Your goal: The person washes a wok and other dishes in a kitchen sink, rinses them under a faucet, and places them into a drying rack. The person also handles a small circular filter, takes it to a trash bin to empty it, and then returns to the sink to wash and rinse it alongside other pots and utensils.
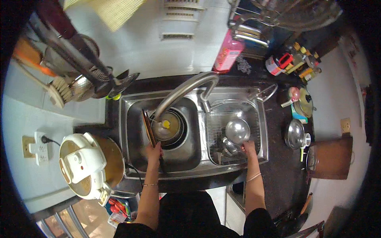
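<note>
My left hand [153, 152] grips a bundle of dark chopsticks [148, 128] above the left sink basin [184, 162]. Beside the chopsticks, round metal vessels [171, 135] sit in that basin, with a small yellow item [166, 124] showing at their middle. My right hand [248, 147] pinches the near rim of a shiny metal bowl [237, 131] over the right basin. Below it are a wire rack [213, 128] and a second small metal piece [229, 147], partly covered by the bowl. The steel gooseneck faucet [187, 86] arches over the left basin.
A white-lidded electric cooker [83, 166] stands left of the sink. Utensils [101, 71] hang at the upper left. Behind the sink stand a pink bottle [227, 55] and several condiment bottles [294, 61]. Along the right counter are a glass-lidded pot [304, 102] and a metal bowl [294, 134].
</note>
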### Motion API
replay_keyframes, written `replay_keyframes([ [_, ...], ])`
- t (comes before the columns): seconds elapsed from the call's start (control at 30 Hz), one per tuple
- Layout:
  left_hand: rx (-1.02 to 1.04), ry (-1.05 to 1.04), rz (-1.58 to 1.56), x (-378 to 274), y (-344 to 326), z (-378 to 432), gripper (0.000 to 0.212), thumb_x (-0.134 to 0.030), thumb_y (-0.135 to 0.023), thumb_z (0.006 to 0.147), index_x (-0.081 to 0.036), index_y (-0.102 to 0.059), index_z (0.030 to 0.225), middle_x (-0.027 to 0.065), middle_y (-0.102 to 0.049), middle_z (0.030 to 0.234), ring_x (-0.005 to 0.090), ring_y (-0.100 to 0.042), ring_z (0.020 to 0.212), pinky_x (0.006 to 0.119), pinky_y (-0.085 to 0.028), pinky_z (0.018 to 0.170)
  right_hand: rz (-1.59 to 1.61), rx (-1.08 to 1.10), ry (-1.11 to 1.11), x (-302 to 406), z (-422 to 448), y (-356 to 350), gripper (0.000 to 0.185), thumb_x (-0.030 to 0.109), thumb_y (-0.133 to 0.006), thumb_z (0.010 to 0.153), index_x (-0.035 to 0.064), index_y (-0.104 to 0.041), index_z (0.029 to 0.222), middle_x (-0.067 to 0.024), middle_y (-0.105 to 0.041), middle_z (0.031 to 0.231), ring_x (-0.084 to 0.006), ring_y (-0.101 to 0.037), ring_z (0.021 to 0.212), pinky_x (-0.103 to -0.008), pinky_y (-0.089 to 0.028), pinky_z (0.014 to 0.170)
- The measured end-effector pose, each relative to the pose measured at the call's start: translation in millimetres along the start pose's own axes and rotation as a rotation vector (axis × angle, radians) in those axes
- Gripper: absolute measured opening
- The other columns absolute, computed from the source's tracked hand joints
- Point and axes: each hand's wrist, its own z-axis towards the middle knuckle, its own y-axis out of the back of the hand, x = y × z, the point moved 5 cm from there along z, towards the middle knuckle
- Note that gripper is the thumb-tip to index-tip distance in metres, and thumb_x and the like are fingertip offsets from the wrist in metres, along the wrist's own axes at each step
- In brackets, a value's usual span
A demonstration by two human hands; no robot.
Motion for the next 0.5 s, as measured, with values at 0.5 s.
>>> replay_keyframes([
  [0.5,0.122,0.164,-0.076,9,18,-34,0.016,-0.011,-0.053,0.081,-0.001,-0.043,0.076,0.0056,-0.044,0.056,0.0160,-0.044,0.041,0.030,-0.036,0.039,-0.018,0.150,0.132,74,-67,-47,0.005,0.004,-0.045,0.078,-0.0013,-0.046,0.078,-0.0075,-0.047,0.050,-0.0109,-0.041,0.036,-0.0232,-0.028,0.030],
])
